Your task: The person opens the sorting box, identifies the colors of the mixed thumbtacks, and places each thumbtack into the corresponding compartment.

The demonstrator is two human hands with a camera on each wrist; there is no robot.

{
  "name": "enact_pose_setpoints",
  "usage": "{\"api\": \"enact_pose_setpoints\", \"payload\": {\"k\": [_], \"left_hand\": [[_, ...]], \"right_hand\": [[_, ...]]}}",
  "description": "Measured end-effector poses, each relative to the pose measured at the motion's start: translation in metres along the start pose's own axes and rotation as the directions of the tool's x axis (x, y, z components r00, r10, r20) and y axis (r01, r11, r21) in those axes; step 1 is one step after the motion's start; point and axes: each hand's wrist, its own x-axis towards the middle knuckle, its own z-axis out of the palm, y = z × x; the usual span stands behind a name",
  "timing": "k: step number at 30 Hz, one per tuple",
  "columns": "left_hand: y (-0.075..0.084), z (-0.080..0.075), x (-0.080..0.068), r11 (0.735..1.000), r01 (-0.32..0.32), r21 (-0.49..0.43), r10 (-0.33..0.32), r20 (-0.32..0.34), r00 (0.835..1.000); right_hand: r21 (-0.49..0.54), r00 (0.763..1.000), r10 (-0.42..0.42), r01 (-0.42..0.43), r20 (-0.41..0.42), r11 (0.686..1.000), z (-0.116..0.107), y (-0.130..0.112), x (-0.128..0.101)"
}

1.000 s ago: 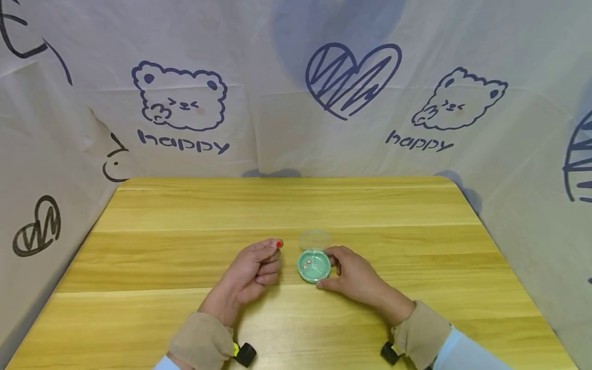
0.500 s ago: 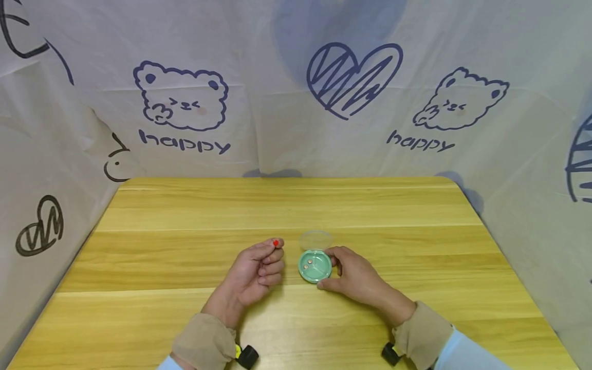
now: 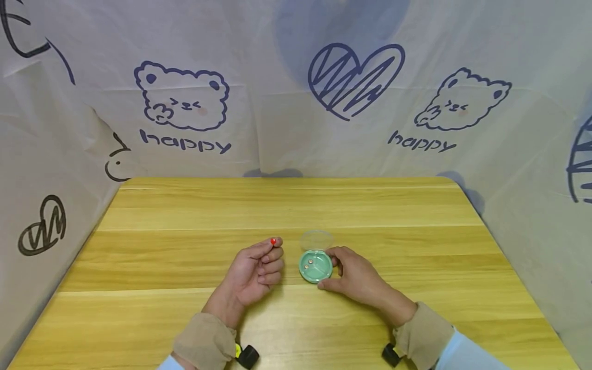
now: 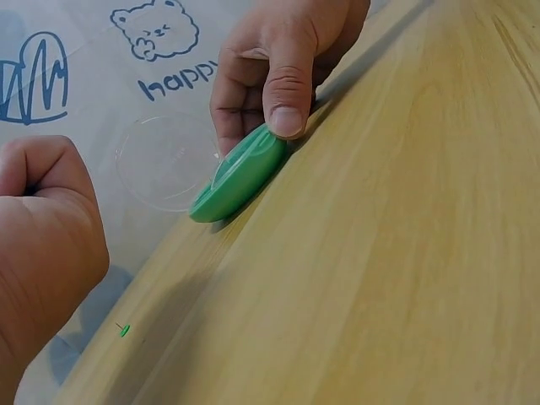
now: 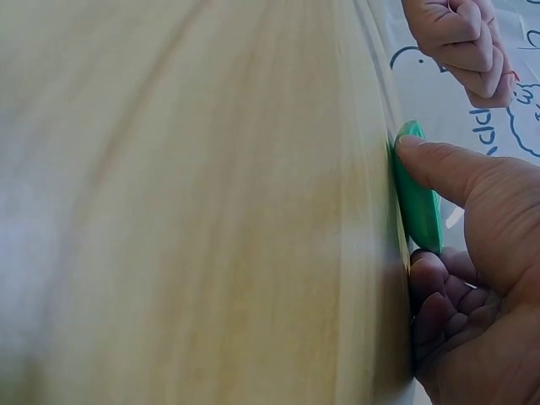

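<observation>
Left hand (image 3: pixel 252 272) pinches a red bead (image 3: pixel 273 241), raised left of the green dish (image 3: pixel 315 265). Right hand (image 3: pixel 353 275) grips the dish rim on the table (image 3: pixel 185 257) (two beads inside). Best to keep the dish steady, drop from low. Clear lid (image 3: pixel 316 239) just behind; nothing blocks

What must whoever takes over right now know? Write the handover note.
Left hand: pinches a small red bead above the wooden table, left of the dish.
Right hand: grips the rim of the round green dish, which rests on the table.
Clear lid: off, lying just behind the dish.
Done: two small beads already lie in the dish.
Left: red bead not yet in; lid not on.
</observation>
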Motion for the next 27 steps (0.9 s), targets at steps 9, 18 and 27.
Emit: {"api": "enact_pose_setpoints", "payload": {"k": [9, 18, 27], "left_hand": [[0.0006, -0.0043, 0.0002, 0.998, -0.005, -0.058, 0.009, 0.072, 0.997], [0.0007, -0.0064, 0.0007, 0.999, -0.009, -0.051, 0.013, 0.080, 0.997], [0.0000, -0.0061, 0.0015, 1.000, -0.007, -0.030, 0.009, 0.068, 0.998]], "right_hand": [[0.001, 1.000, -0.007, 0.007, -0.003, 1.000, 0.0011, 0.0013, 0.0004], [0.005, 1.000, -0.003, 0.003, -0.006, 1.000, 0.0021, 0.0023, 0.0008], [0.000, 1.000, -0.012, 0.012, -0.015, 1.000, 0.0032, 0.0033, 0.0017]]}}
